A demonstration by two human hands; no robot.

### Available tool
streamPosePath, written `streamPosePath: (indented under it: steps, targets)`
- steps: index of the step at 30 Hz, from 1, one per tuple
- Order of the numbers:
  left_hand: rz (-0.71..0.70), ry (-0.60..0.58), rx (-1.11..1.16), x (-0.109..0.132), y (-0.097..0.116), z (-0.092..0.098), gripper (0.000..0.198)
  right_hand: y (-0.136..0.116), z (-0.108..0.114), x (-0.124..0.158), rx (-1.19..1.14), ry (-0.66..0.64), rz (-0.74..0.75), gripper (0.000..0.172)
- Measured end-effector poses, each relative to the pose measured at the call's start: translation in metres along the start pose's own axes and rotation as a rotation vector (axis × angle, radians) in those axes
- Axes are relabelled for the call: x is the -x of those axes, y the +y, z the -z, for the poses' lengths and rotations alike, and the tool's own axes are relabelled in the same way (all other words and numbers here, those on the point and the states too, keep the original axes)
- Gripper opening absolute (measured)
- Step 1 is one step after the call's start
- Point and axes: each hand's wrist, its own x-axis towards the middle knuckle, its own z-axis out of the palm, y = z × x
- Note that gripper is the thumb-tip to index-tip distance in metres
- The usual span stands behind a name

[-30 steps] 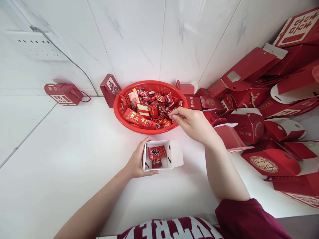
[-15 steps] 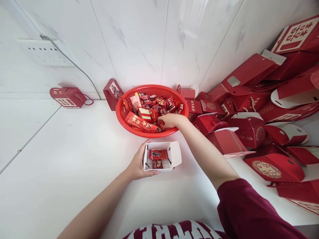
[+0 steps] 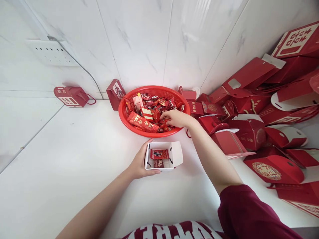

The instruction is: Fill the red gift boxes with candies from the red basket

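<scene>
A small open box [image 3: 174, 153], white inside, stands on the white counter with two red candy packets [image 3: 159, 154] in it. My left hand [image 3: 140, 162] grips the box's left wall, thumb on the near edge. Behind it sits a round red basket [image 3: 123, 113] heaped with red wrapped candies [image 3: 147, 113]. My right hand [image 3: 175, 118] reaches into the basket's near right part, fingers curled down among the candies. What those fingers pinch is hidden.
A heap of red gift boxes [image 3: 251, 132], folded and flat, fills the right side against the marble wall. One red box [image 3: 115, 93] leans behind the basket's left. Another with a cord handle [image 3: 72, 97] lies far left under a wall socket strip [image 3: 50, 51].
My right hand went from hovering at the basket's right rim down into the candies and shifted slightly within them. The left hand and the box stayed put.
</scene>
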Motion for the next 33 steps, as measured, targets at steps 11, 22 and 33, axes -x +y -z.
streamPosePath:
  steps: [11, 22, 33]
  targets:
    - [-0.019, 0.004, 0.009, -0.002, 0.001, -0.001, 0.112, -0.027, -0.017, 0.067, -1.015, 0.188, 0.286, 0.032]
    - [0.019, -0.078, 0.031, 0.0, 0.016, 0.008, 0.134, -0.033, -0.052, 0.124, -0.685, 0.617, 0.285, 0.026]
    - [0.002, 0.035, -0.286, 0.049, 0.016, 0.017, 0.092, -0.005, -0.143, 0.161, -0.488, 0.542, 0.346, 0.101]
